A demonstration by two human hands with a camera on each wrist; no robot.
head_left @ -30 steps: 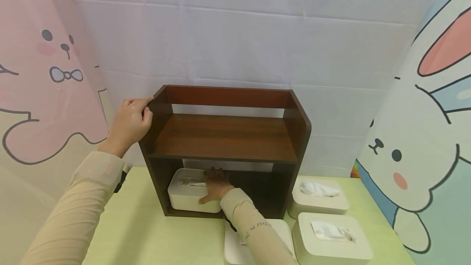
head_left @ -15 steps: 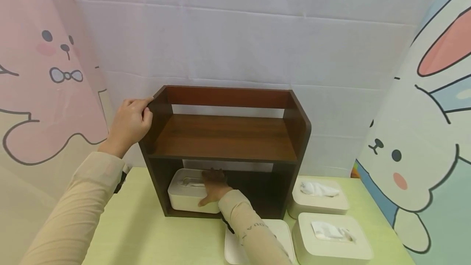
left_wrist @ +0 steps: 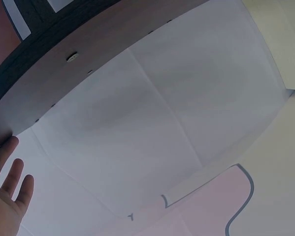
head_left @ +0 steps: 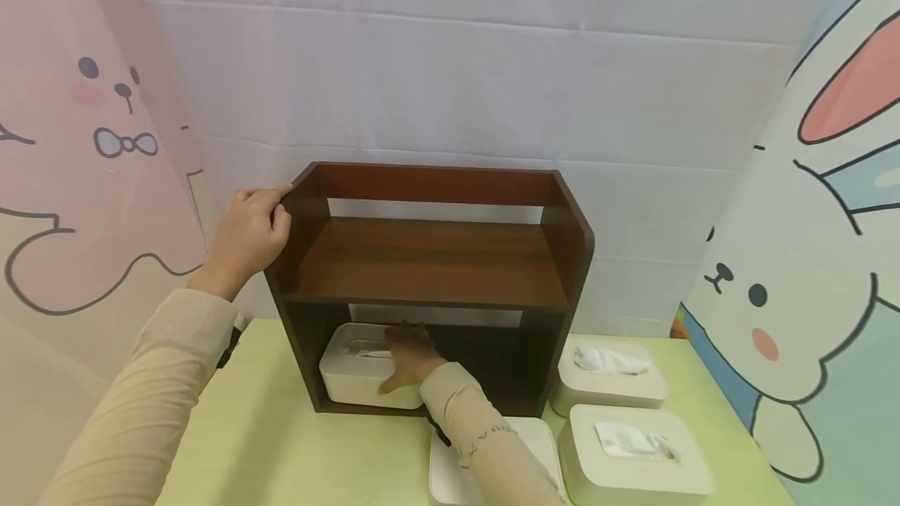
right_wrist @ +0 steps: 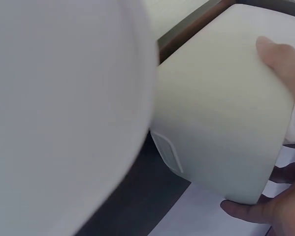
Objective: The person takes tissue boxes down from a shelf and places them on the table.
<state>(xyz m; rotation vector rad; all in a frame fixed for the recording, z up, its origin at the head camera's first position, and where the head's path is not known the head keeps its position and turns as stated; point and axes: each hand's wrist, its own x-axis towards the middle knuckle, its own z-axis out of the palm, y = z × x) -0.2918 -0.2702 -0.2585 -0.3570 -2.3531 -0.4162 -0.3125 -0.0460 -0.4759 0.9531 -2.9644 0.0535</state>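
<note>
A dark brown two-tier wooden shelf (head_left: 429, 256) stands on the table. My left hand (head_left: 248, 236) holds its left side panel near the upper front corner; in the left wrist view, one fingertip meets the panel's lower edge and other fingers stand off it. Inside the lower tier, at the left, sits a white tissue box (head_left: 358, 385) with a tissue in its top slot. My right hand (head_left: 410, 358) grips this box across its right end, thumb on the front face, fingers over the far side. The right wrist view shows the box (right_wrist: 216, 98) between thumb and fingers.
Three more white tissue boxes stand on the pale green table (head_left: 281, 451): one box (head_left: 612, 393) beside the shelf, a nearer box (head_left: 640, 482), and another box (head_left: 541, 443) partly under my right forearm. A white sheet (head_left: 450, 84) hangs behind, with rabbit-print cloths at both sides.
My right hand has shifted very slightly left on the tissue box. The left hand and the shelf stay as they were.
</note>
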